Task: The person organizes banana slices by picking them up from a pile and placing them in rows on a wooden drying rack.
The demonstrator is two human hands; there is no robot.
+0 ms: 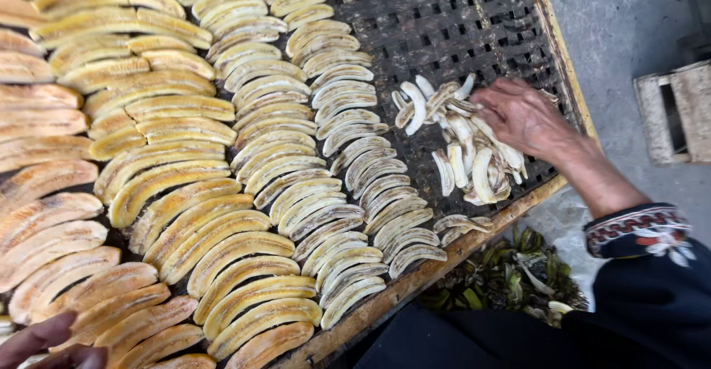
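Note:
My right hand (522,115) lies palm down on a loose pile of pale split banana slices (463,143) near the right end of a dark woven drying rack (444,21). Its fingertips touch the top slices, and whether they grip one is hidden. Its sleeve is dark with a patterned cuff (638,230). My left hand (46,343) shows only as a few fingers at the bottom left corner, next to the golden slices (111,310) there. Neat rows of banana slices (259,191) cover most of the rack.
The rack has a wooden frame (444,254) along its near and right edges. A heap of green banana peels (511,276) lies on the grey concrete floor below the frame. A pale wooden crate (678,110) stands at the right.

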